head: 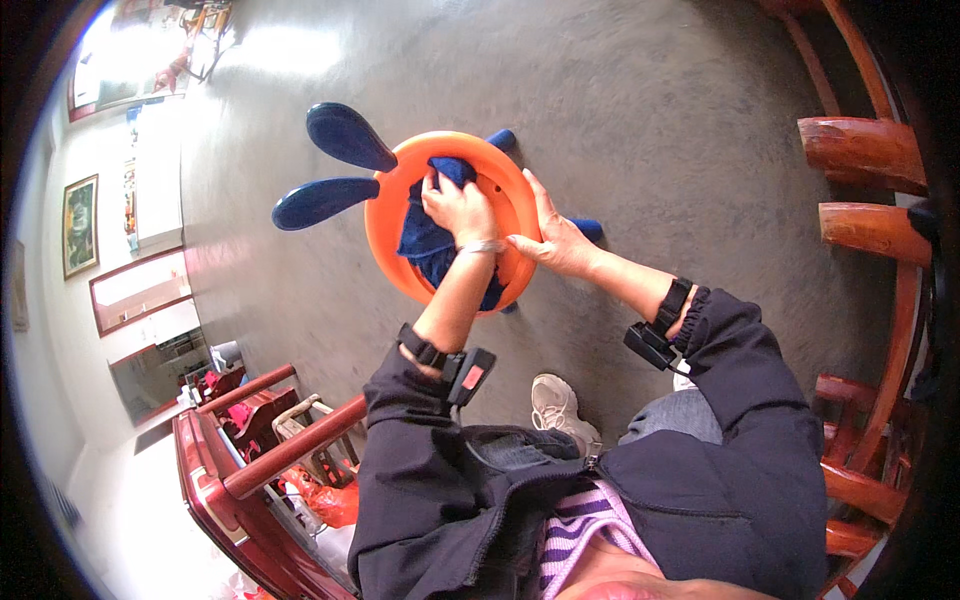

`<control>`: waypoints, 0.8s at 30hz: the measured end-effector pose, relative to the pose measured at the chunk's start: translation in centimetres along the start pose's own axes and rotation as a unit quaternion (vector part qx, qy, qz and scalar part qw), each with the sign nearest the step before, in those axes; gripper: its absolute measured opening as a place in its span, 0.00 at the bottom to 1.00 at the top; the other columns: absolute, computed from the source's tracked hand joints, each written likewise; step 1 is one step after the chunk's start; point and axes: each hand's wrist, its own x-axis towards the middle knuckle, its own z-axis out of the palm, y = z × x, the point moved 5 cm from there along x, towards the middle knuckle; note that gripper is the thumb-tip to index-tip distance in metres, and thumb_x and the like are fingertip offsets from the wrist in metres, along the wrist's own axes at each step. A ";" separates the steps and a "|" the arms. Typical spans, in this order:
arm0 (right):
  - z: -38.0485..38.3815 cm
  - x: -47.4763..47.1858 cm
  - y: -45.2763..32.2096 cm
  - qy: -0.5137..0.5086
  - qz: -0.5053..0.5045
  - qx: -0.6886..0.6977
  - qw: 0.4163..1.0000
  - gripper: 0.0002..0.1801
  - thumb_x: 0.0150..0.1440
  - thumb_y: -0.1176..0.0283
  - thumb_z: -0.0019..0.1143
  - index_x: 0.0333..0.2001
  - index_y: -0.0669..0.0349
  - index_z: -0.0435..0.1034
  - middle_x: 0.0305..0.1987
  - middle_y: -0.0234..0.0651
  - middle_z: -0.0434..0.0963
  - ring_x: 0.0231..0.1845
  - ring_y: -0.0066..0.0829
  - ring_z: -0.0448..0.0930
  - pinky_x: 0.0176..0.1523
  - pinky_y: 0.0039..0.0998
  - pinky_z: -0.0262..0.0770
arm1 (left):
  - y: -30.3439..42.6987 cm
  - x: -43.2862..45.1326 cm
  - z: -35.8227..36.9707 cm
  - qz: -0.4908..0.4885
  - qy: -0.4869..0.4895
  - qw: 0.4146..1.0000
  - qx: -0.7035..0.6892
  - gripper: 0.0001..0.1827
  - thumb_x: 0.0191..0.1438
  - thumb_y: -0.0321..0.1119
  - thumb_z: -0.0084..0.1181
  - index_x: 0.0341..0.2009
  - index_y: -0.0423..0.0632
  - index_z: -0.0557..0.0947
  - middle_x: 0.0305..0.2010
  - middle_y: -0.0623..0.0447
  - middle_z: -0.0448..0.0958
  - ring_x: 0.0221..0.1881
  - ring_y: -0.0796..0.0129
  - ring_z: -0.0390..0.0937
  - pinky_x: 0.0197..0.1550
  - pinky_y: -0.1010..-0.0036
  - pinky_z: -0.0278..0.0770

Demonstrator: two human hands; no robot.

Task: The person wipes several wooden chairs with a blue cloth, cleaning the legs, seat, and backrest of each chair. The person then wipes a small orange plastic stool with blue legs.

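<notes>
An orange plastic child's stool stands on the floor, with two dark blue ear-shaped parts at its left and blue legs at its right. A dark blue cloth lies bunched in its hollow round seat. My left hand, with a silvery bracelet at the wrist, reaches into the hollow and grips part of the cloth; some fingertips are hidden in it. My right hand holds the stool's rim at the right, thumb on top of the edge and fingers along the outside.
Red-brown wooden chairs stand along the right side. At the lower left is a dark red table with rounded rails, and an orange plastic bag beside it. My shoe is on the grey floor below the stool.
</notes>
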 end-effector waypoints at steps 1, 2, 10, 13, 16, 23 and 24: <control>0.0 0.1 0.0 0.006 -0.013 -0.005 1.000 0.60 0.54 0.53 0.62 0.74 0.55 0.26 0.76 0.53 0.45 0.75 0.53 0.54 0.75 0.42 0.53 | 0.7 -0.5 0.3 -0.008 0.015 0.999 0.036 0.30 0.47 0.30 0.54 0.57 0.37 0.74 0.62 0.36 0.64 0.64 0.42 0.59 0.66 0.52 0.56; 0.0 0.1 0.0 0.003 -0.012 0.005 1.000 0.59 0.54 0.54 0.62 0.74 0.55 0.27 0.76 0.53 0.44 0.75 0.53 0.54 0.74 0.42 0.53 | 1.3 -0.9 0.1 0.024 0.024 0.998 0.045 0.29 0.47 0.29 0.53 0.57 0.38 0.75 0.63 0.37 0.63 0.64 0.43 0.58 0.65 0.52 0.56; 0.1 0.0 0.1 0.007 -0.031 0.034 0.999 0.59 0.53 0.56 0.62 0.73 0.57 0.28 0.76 0.54 0.43 0.76 0.52 0.53 0.75 0.42 0.52 | 3.8 -2.7 -2.9 0.228 -0.064 0.970 0.064 0.27 0.42 0.22 0.53 0.51 0.44 0.80 0.58 0.46 0.69 0.61 0.51 0.64 0.61 0.57 0.60; 0.2 0.1 0.5 0.000 -0.020 0.016 1.000 0.58 0.54 0.58 0.62 0.73 0.59 0.28 0.76 0.55 0.43 0.76 0.52 0.52 0.75 0.42 0.51 | 4.6 -3.7 -3.8 0.268 -0.103 0.957 0.042 0.27 0.40 0.21 0.52 0.50 0.45 0.81 0.55 0.51 0.72 0.60 0.53 0.66 0.60 0.59 0.61; 0.1 0.3 0.7 -0.002 -0.026 -0.003 1.000 0.58 0.54 0.57 0.62 0.73 0.60 0.28 0.76 0.55 0.43 0.76 0.53 0.51 0.75 0.42 0.51 | 4.3 -4.6 -5.0 0.330 -0.155 0.931 0.006 0.28 0.39 0.19 0.50 0.49 0.46 0.82 0.54 0.52 0.74 0.60 0.55 0.68 0.60 0.61 0.62; -0.2 0.1 0.4 -0.006 -0.023 -0.025 0.999 0.59 0.56 0.50 0.60 0.73 0.54 0.25 0.76 0.55 0.44 0.76 0.54 0.51 0.75 0.43 0.51 | -2.9 -1.5 -5.2 -0.285 -0.240 0.800 -0.471 0.19 0.54 0.22 0.39 0.44 0.47 0.82 0.47 0.50 0.80 0.48 0.57 0.78 0.53 0.62 0.78; -0.2 0.1 0.4 -0.007 -0.016 -0.021 1.000 0.59 0.56 0.50 0.60 0.74 0.53 0.25 0.76 0.54 0.44 0.76 0.54 0.51 0.75 0.43 0.51 | -3.2 -0.4 -4.7 -0.340 -0.161 0.760 -0.529 0.18 0.58 0.25 0.38 0.49 0.46 0.79 0.48 0.49 0.79 0.48 0.56 0.79 0.54 0.60 0.78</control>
